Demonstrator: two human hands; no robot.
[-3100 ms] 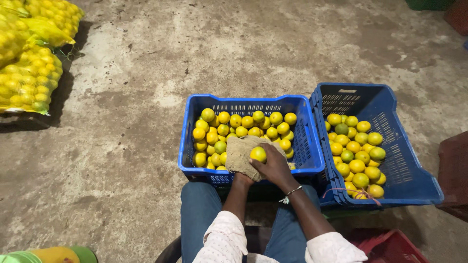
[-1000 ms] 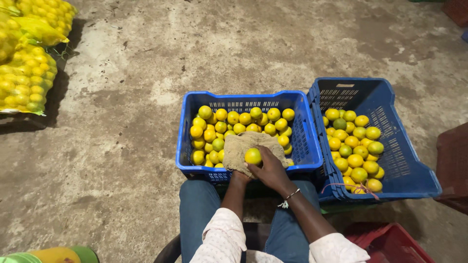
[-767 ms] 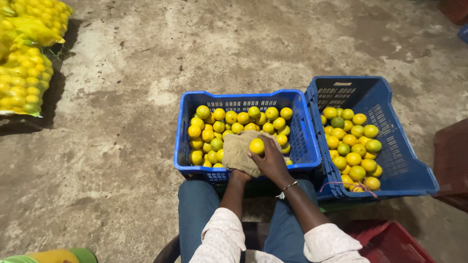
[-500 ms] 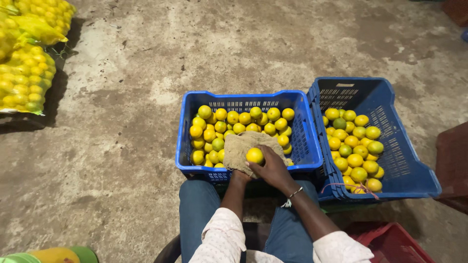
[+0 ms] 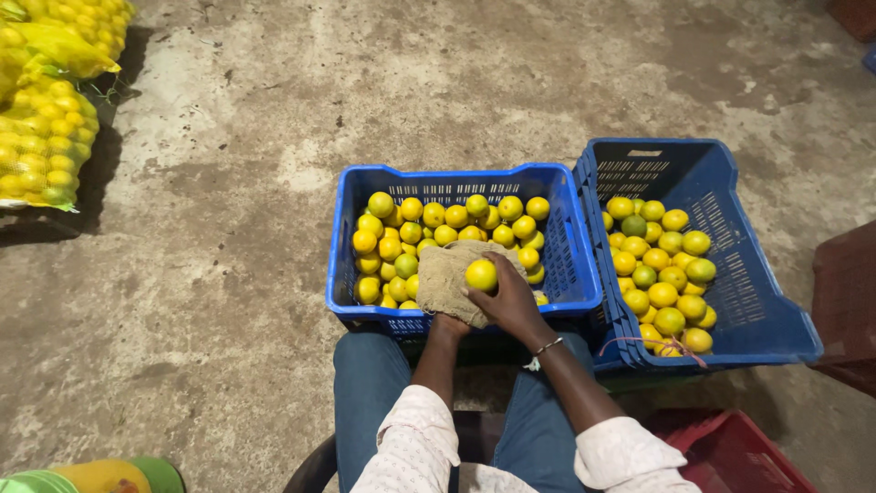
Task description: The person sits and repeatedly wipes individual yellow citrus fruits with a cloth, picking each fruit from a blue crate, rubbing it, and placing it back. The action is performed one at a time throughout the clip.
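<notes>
Nearest the camera, a red crate (image 5: 730, 452) sits at the lower right beside the person's blue-trousered knees. The left hand (image 5: 449, 321) is under a tan cloth (image 5: 449, 278), mostly hidden; its fingers appear closed on the cloth from below. The right hand (image 5: 511, 297) rests on the cloth, fingers curled around a yellow citrus fruit (image 5: 481, 275) and pressing it against the cloth. Cloth and fruit sit over the near edge of the centre blue crate (image 5: 456, 180), which holds many yellow fruits. Just to the right, touching it, a second blue crate (image 5: 730, 265) is tilted and partly filled. Far left, mesh sacks of fruit (image 5: 41, 137) lie on the concrete floor (image 5: 228, 228).
</notes>
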